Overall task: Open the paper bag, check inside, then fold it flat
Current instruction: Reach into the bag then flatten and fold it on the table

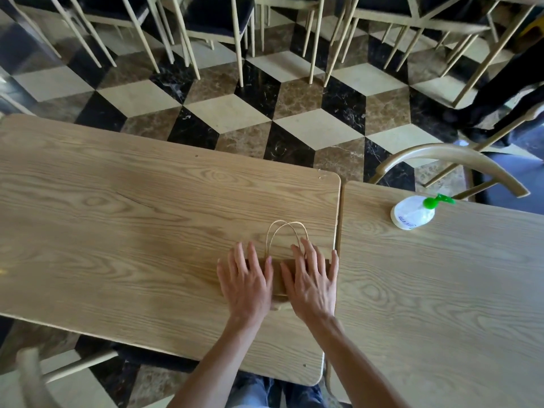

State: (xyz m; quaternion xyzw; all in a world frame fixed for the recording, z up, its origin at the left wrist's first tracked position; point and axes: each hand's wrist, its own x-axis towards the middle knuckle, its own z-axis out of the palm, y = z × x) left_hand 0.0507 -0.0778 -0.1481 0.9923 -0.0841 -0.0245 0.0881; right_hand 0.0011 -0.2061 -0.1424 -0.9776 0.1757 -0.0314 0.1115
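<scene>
wooden table [132, 201] | paper bag [278, 278] flat, mostly hidden | left hand [245, 285], right hand [313, 285] spread

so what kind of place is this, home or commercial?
Probably commercial, a cafe or restaurant dining room. Rows of matching chairs stand on a patterned marble floor, two identical wooden tables are pushed together, and a pump bottle sits out. Both hands press the paper bag flat.

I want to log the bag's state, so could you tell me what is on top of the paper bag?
Both hands, left and right, lie flat on the paper bag. Its handles stick out beyond the fingers; most of its surface is covered.
</scene>
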